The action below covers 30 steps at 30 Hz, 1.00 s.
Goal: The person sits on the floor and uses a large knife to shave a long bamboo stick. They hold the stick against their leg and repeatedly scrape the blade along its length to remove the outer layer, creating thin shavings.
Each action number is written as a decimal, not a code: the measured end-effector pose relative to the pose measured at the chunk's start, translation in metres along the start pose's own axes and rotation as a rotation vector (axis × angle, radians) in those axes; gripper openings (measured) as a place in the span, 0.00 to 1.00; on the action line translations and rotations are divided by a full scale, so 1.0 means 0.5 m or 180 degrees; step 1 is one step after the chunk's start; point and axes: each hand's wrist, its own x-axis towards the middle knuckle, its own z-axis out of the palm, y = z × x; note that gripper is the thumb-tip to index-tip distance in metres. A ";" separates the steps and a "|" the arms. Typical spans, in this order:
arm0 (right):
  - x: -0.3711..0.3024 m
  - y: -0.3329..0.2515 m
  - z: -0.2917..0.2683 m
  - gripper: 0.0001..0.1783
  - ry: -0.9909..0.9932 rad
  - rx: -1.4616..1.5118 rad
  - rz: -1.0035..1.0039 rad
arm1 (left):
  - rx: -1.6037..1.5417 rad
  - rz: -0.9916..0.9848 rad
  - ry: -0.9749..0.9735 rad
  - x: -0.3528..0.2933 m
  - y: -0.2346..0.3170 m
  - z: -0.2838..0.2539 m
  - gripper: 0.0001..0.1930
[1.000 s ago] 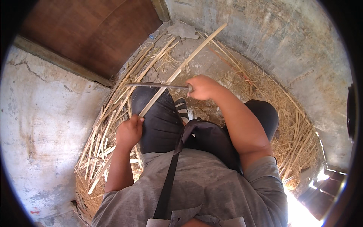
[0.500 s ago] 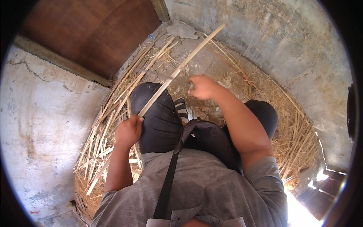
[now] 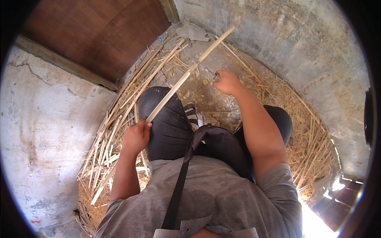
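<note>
A long pale strip of split bamboo slants from lower left to upper right across my left knee. My left hand is closed around its near end. The far end reaches up toward the back wall, with a notch or joint partway along. To the right of the strip, my right hand is closed on a knife. Its thin blade points toward the strip, apart from it and partly blurred. Just left of that hand shows a small round yellowish thing, too small to make out.
Loose bamboo strips lie in a heap along the left wall. Shavings and more strips pile up on the right. A brown wooden panel stands at the upper left. A weathered wall curves behind.
My right hand has moved up and to the right with the knife, and the blade has come away from the strip. My left hand and the strip have shifted only slightly.
</note>
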 end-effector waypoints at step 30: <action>-0.026 -0.084 0.042 0.26 -0.0907 -0.0185 -0.0731 | -0.0141 0.0063 0.0137 0.000 -0.013 0.014 0.15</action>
